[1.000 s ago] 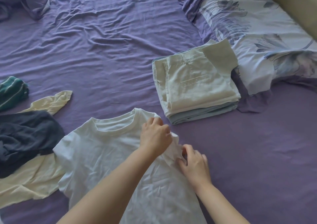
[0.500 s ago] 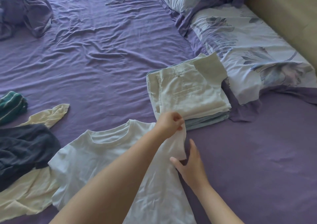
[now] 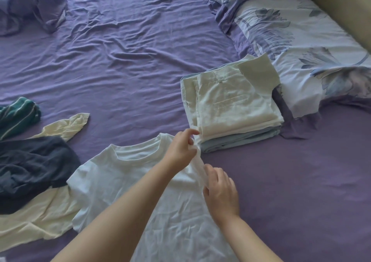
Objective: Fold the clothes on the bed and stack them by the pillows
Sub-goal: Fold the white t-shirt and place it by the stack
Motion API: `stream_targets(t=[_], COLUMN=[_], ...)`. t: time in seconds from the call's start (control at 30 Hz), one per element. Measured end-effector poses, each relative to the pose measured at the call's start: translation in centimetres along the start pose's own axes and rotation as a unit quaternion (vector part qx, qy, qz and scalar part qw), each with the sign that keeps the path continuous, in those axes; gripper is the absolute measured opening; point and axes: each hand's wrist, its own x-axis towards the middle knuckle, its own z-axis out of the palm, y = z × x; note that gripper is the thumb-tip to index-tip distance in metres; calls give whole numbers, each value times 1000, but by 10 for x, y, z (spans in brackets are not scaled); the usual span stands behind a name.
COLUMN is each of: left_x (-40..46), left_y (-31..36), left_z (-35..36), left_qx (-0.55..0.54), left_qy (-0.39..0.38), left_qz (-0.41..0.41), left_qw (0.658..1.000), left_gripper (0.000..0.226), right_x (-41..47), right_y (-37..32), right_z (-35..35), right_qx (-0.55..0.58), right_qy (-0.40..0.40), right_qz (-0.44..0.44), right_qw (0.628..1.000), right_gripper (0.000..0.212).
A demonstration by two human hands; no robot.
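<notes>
I have the white T-shirt (image 3: 140,185) spread face-up on the purple sheet (image 3: 120,70), its collar pointing away from me and its long axis running back toward my body. My left hand (image 3: 181,147) reaches across the shirt and pinches the top of the right sleeve between thumb and fingertips, lifting it into a narrow upright strip. My right hand (image 3: 220,189) sits just below, fingers curled on the lower end of the same strip, so both hands are at the shirt's right edge and the rest of the shirt lies to their left. That sleeve should fold inward across the chest, I judge. The folded stack (image 3: 232,105) sits just beyond the shirt's right shoulder, against the floral pillow (image 3: 301,40). Left of the shirt lie a cream garment (image 3: 34,221), a dark one (image 3: 34,167) on top of it, and a green striped piece (image 3: 18,115). My forearms hide the shirt's lower half, and its hem is cut off below.
</notes>
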Motion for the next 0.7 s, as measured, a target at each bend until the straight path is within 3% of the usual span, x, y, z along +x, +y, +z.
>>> stream_targets(t=[0.13, 0.23, 0.33, 0.5, 0.57, 0.7], left_x=[-16, -25, -24, 2, 11, 26], left_y=[-36, -58, -60, -46, -42, -35], left_z=[-22, -27, -23, -3, 2, 5], left_qx=[46, 164, 327, 277, 235, 132], left_qy=[-16, -66, -53, -9, 8, 42], left_qz=[-56, -126, -107, -51, -81, -99], left_qw=[997, 976, 937, 960, 969, 985], left_gripper=[70, 56, 40, 43, 22, 6], right_x=[-18, -24, -24, -21, -20, -18], right_y=[-6, -5, -2, 6, 10, 25], right_z=[13, 20, 22, 23, 24, 24], right_qx=[-35, -29, -12, 24, 39, 31], right_qy=[-13, -37, -64, -84, -82, -79], right_qz=[-63, -55, -45, -72, -87, -68], right_qw=[997, 997, 997, 994, 992, 994], right_gripper=[70, 70, 69, 66, 65, 51])
